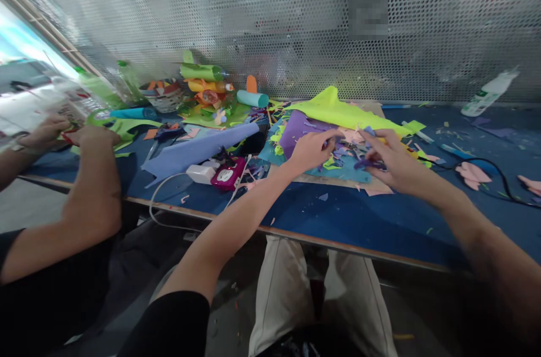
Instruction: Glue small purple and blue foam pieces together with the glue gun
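Note:
My left hand (315, 150) is over the purple paper (296, 129) and the pile of paper scraps, its fingers curled; whether they hold anything is too small to tell. To its right, my right hand (389, 160) has purple scraps (367, 164) between its fingers and thumb. Cut bits in pink, purple and green lie between the two hands, on a teal sheet (350, 173) with brown board under it. Behind them stretches a large yellow-green paper (342, 110).
A person's hands (91, 134) work with green paper at the left. Nearby are a blue-violet sheet (190, 150), a magenta device (228, 175) with a white plug and cable, a woven basket (164, 97), bottles, and a glue bottle (488, 93) at the right. A metal mesh panel stands behind.

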The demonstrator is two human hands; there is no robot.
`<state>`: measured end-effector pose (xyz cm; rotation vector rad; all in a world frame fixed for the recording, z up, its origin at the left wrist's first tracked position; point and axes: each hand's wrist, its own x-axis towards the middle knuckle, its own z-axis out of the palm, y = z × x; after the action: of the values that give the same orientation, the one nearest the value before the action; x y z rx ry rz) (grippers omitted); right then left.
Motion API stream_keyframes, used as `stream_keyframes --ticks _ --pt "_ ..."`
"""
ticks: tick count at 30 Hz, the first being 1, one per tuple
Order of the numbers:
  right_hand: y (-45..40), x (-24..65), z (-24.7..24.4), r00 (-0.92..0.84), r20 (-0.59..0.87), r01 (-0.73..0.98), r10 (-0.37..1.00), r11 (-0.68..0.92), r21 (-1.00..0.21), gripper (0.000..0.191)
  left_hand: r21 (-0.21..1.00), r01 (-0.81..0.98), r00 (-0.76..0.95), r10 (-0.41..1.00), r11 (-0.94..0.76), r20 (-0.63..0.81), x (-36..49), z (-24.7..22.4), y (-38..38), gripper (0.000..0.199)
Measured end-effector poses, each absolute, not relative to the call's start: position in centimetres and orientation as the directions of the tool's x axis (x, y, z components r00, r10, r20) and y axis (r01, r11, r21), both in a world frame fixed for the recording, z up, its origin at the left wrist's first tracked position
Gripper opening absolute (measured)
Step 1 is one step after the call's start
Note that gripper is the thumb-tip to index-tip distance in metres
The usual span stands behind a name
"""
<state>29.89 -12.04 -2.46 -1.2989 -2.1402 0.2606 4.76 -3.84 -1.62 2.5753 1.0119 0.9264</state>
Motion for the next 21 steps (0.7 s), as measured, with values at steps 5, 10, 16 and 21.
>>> stream_keyframes --ticks 5,10,16,21 --pt "-10.8 29.8 -3.2 -0.266 0.5 0.72 0.824 0.515 -0.466 0.083 0.474 0.458 0.609 0.653 -0.753 0.45 4.9 -1.8 -4.0 0.041" --pt "-10.8 29.1 -3.2 -0.168 0.508 0.693 0.845 0.468 -0.549 0.091 0.438 0.392 0.678 0.576 -0.809 0.458 5.1 -1.9 -4.2 0.033" --pt "-10.4 29.1 -3.8 -0.207 0.481 0.643 0.852 0.489 -0.59 0.091 0.448 0.286 0.707 0.502 -0.847 0.499 5.3 -1.9 -4.4 0.025" --pt "-10.2 29.2 -3.9 -0.254 0.518 0.613 0.817 0.55 -0.567 0.09 0.484 0.262 0.657 0.522 -0.835 0.544 5.5 -1.9 -4.7 0.023"
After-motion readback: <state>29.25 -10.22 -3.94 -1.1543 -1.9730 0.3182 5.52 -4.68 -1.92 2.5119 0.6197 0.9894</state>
